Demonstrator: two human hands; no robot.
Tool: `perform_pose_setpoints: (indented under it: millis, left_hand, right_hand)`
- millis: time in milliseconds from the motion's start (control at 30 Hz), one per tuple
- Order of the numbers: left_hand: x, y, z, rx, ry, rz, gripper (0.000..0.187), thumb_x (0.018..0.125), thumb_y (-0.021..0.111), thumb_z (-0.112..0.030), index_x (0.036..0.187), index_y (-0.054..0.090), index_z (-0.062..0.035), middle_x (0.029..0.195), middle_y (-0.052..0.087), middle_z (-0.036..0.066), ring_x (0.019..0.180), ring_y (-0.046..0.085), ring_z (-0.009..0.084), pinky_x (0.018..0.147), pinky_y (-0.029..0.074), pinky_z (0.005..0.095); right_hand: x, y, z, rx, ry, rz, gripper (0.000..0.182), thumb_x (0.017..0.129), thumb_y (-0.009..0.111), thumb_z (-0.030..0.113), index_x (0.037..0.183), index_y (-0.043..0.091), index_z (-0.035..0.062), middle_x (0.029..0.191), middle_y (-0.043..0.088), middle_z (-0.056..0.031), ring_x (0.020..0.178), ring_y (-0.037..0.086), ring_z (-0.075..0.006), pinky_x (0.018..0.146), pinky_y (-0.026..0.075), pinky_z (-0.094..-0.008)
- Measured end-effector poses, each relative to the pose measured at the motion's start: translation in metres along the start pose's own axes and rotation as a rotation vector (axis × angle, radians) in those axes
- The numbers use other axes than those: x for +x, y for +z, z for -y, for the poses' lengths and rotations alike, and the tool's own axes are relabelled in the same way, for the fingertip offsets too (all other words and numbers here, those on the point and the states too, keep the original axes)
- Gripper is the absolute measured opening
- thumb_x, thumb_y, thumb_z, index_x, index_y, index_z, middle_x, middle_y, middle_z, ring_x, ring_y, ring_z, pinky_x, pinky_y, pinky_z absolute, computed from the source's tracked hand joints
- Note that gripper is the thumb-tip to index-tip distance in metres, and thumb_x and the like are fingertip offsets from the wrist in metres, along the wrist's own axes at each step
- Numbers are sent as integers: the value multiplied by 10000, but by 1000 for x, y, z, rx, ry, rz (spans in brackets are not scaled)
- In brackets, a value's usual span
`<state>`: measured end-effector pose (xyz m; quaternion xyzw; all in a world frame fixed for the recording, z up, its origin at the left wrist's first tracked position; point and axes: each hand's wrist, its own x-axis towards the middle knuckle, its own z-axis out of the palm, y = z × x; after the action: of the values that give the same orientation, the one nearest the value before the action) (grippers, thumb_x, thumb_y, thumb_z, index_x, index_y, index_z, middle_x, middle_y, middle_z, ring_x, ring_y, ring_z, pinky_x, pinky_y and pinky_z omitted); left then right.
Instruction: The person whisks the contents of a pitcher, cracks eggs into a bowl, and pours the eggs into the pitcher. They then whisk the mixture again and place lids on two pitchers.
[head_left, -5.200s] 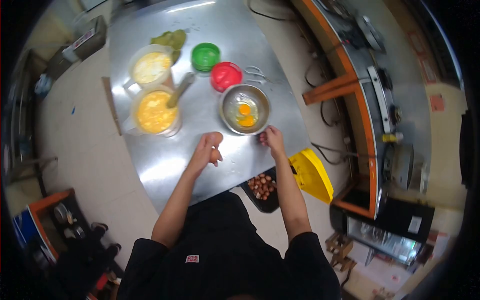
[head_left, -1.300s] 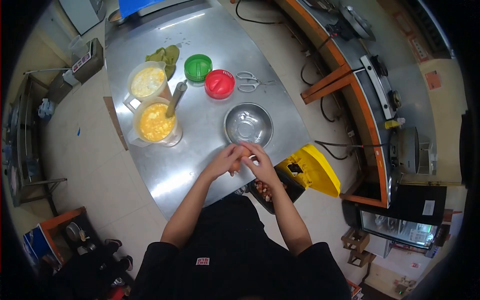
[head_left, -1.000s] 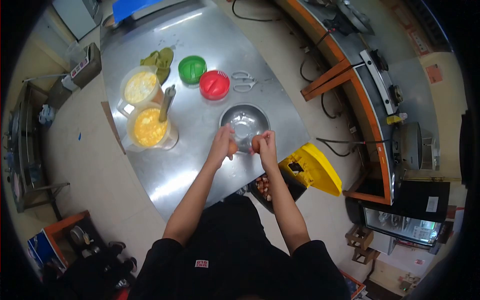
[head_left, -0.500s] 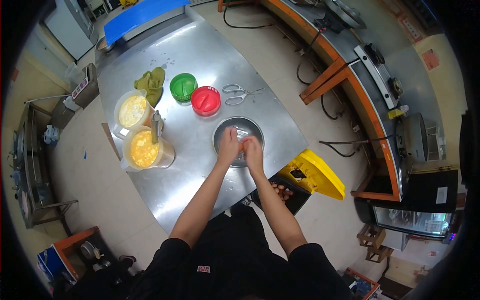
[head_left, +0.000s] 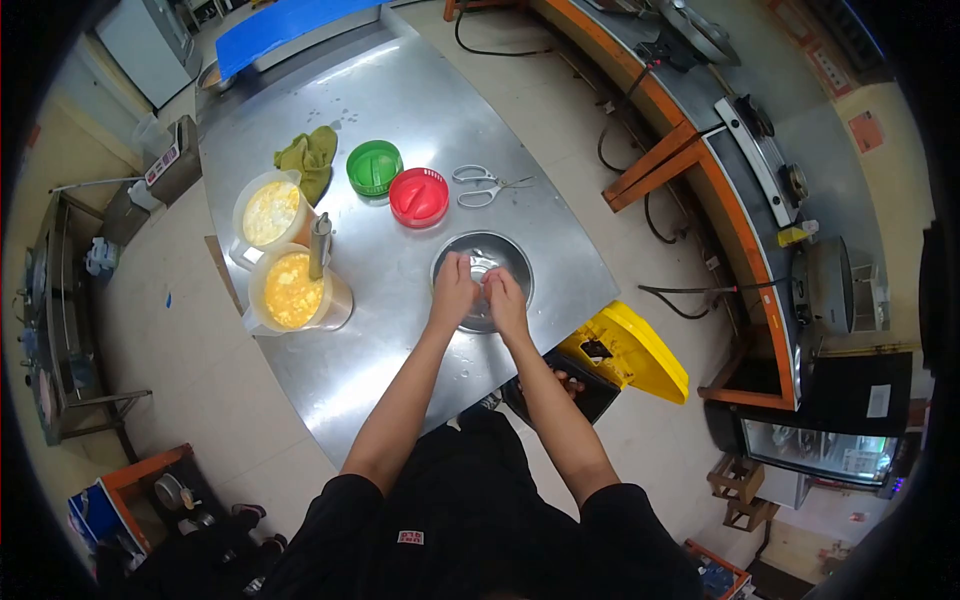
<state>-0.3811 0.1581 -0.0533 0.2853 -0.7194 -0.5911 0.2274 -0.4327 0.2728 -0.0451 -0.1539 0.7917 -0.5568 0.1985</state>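
Note:
Both hands are over a round metal bowl (head_left: 520, 262) near the right edge of the steel table. My left hand (head_left: 455, 290) is over the bowl's left side, its fingers curled. Close beside it on the right, my right hand (head_left: 505, 300) has bent fingers too. What either one holds is too small and blurred to name. Beyond the bowl lie a red container (head_left: 419, 197), a green container (head_left: 375, 168) and scissors (head_left: 480, 187).
Two pitchers with yellow contents, one farther (head_left: 271, 212) and one nearer (head_left: 294, 290), stand at the left by a green cloth (head_left: 308, 160). A black bin (head_left: 590, 395) with a yellow lid (head_left: 640, 350) is below the table's right edge.
My hands have moved slightly apart over the bowl. The reddish-brown thing seen between them earlier is no longer visible there. The view has shifted slightly.

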Motion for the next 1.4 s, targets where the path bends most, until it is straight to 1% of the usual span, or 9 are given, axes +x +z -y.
perform_pose_setpoints:
  millis: [33, 133, 300, 400, 700, 900, 1133, 1233, 1400]
  left_hand:
    - [1, -5, -5, -32, -53, 9, 319, 1026, 386, -293, 945, 495, -5, 805, 552, 182, 705, 555, 309, 641, 424, 409]
    - [1, -17, -11, -51, -65, -18, 327, 1036, 360, -334, 953, 485, -44, 699, 518, 83, 463, 516, 162, 386, 405, 312]
    - [-8, -37, -49, -197, -212, -3, 337, 1038, 359, -346, 962, 491, -45, 693, 510, 71, 459, 511, 146, 386, 410, 304]
    - [-9, -43, -46, -239, -231, 13, 348, 1031, 381, -334, 955, 483, -10, 831, 554, 130, 595, 566, 225, 343, 438, 335]
    - [-6, -47, -20, -188, -107, -76, 350, 1027, 392, -328, 950, 499, -4, 827, 561, 137, 674, 612, 247, 414, 483, 362]
    - [-11, -65, -48, -358, -269, -1, 328, 1021, 433, -320, 955, 521, -11, 837, 571, 113, 642, 608, 197, 434, 467, 304]
    - [-11, -55, -45, -839, -399, 69, 244, 1020, 442, -268, 1021, 544, -46, 937, 585, 88, 762, 641, 205, 639, 549, 305]
    - [-13, -61, -49, -966, -456, 108, 221, 1016, 435, -235, 1072, 518, -37, 1016, 573, 117, 897, 640, 230, 796, 566, 330]
    - [-15, -61, -59, -1070, -565, 125, 241, 983, 480, -210, 1171, 462, -60, 1047, 544, 132, 971, 623, 283, 842, 557, 381]
  right_hand:
    - [2, -4, 2, -18, 79, 40, 135, 920, 500, 118, 953, 595, 30, 916, 641, -168, 850, 622, -303, 782, 483, -382]
    - [7, -8, -3, -211, -95, 26, 182, 778, 641, 125, 920, 587, 25, 917, 648, -180, 867, 632, -343, 786, 488, -401]
    - [12, -9, -5, -545, -127, 76, 279, 698, 660, 136, 938, 569, 27, 919, 618, -186, 892, 606, -332, 831, 479, -393]
    - [13, -6, 3, -597, -100, 80, 292, 689, 640, 132, 947, 559, 23, 899, 584, -188, 895, 593, -361, 835, 474, -430]
    - [13, -16, 41, -982, -170, 215, 550, 687, 671, 140, 1158, 399, 52, 1120, 461, -208, 901, 606, -438, 767, 505, -529]
    - [8, -25, 125, -1171, -202, 255, 641, 657, 688, 118, 1211, 372, 57, 1169, 425, -223, 843, 618, -455, 733, 523, -530]
    - [30, -15, 41, -952, -210, 231, 311, 817, 656, 160, 1088, 517, 97, 999, 569, -185, 894, 625, -419, 742, 528, -497]
    - [2, -52, 43, -751, -344, 107, 344, 806, 697, 209, 1093, 546, 96, 992, 594, -180, 936, 616, -389, 773, 514, -468]
    - [-80, -148, 44, -818, -96, 131, 427, 803, 729, 268, 1148, 592, 55, 1078, 625, -195, 1029, 591, -389, 874, 481, -442]
